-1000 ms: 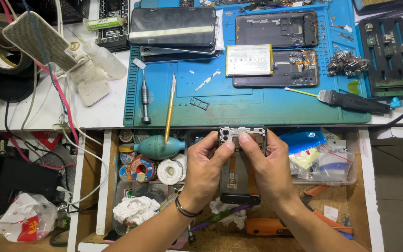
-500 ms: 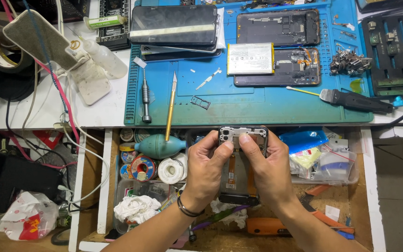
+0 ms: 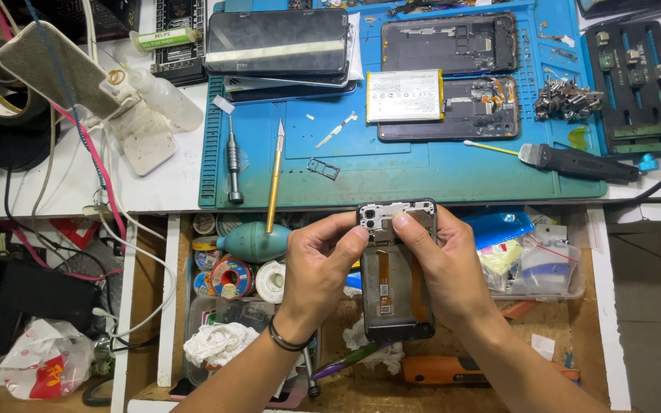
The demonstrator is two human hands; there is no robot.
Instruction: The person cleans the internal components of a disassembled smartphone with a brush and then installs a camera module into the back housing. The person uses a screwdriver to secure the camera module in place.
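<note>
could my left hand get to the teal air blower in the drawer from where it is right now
Probably yes. The left hand grips the opened phone, and the teal air blower lies just beside it in the open drawer with nothing between, though the hand must let go first.

Both hands grip an opened phone [image 3: 396, 275] over an open drawer [image 3: 598, 306]: the left hand [image 3: 319, 264] and right hand [image 3: 445, 268] press thumbs on its top edge (back cover off, flex cables showing). Behind lies a blue work mat [image 3: 392, 168] bearing a craft knife [image 3: 275, 176].

White bench [image 3: 78, 191] — blue mat [image 3: 422, 172].
</note>
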